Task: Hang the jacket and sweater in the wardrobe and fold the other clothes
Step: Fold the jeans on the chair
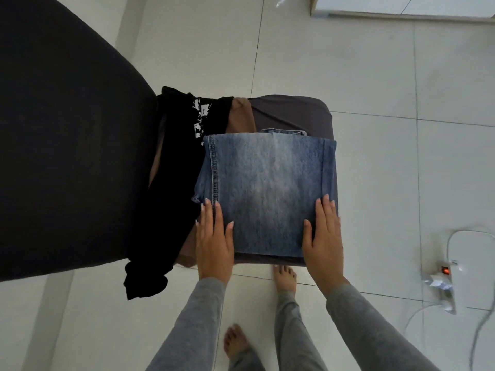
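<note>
Mostly I see only the top layer of the folded jeans (267, 183). The layers beneath show as a thin edge at the near side and a bit of denim poking out at the far side. They lie on a grey-brown padded seat (294, 111), whose base is hidden beneath it.

Just left of the jeans, a black garment (174, 196) with a white print is bunched up, so I cannot tell what kind of clothing it is. One end droops off the near edge of the seat. A brown garment (239, 116) peeks out between the black one and the jeans, most of it covered. A large black mass (67, 143) fills the left side, cut off at the edge and too dark to name.

The left hand (214, 242) lies flat along the left near edge of the jeans, fingers straight and thumb spread on the denim. The right hand (324, 236) mirrors it on the right edge, fingers outstretched, clasping nothing.

Counting up, there is one pair of jeans, one black garment and one brown one. There are two hands in grey sleeves (192, 317) and two bare feet (285, 277) on the tiled floor (375, 76). One power strip (442, 277) has a lit red switch, and its white cable (482, 336) runs out of sight.
</note>
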`<state>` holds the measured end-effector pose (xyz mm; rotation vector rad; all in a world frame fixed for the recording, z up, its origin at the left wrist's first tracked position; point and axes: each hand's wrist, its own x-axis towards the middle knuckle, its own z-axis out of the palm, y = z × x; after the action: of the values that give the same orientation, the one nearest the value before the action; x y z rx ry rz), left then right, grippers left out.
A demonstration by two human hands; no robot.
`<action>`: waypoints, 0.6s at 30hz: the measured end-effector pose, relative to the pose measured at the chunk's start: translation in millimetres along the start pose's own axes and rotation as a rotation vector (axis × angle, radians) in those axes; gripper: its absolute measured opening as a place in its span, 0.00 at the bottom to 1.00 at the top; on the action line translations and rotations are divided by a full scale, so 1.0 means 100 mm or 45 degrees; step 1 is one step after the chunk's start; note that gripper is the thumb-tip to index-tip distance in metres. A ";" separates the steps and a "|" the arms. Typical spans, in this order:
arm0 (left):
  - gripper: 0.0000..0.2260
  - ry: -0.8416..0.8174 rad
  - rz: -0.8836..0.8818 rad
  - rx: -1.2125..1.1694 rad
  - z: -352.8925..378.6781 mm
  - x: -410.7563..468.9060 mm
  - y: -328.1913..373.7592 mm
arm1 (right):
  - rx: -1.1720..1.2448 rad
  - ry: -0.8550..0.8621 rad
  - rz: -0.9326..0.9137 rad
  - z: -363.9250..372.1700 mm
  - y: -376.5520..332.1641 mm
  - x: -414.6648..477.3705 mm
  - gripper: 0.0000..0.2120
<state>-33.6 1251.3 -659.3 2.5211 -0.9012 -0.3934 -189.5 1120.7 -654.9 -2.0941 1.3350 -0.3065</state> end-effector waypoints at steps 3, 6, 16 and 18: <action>0.26 0.098 -0.201 -0.234 -0.10 -0.24 0.04 | 0.024 0.042 0.095 -0.05 -0.06 -0.32 0.25; 0.27 0.345 -0.557 -0.528 -0.13 -0.36 0.14 | 0.122 0.188 0.338 -0.09 -0.13 -0.59 0.23; 0.10 -0.096 -1.289 -1.739 -0.31 -0.34 0.24 | 1.330 0.047 1.276 -0.29 -0.26 -0.48 0.20; 0.08 -0.126 -1.252 -1.750 -0.37 -0.26 0.21 | 1.332 0.010 1.214 -0.33 -0.18 -0.37 0.20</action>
<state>-50.1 1264.5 -614.1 1.3949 0.5915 -0.9783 -209.8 1145.5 -613.1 -0.5199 1.5286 -0.4442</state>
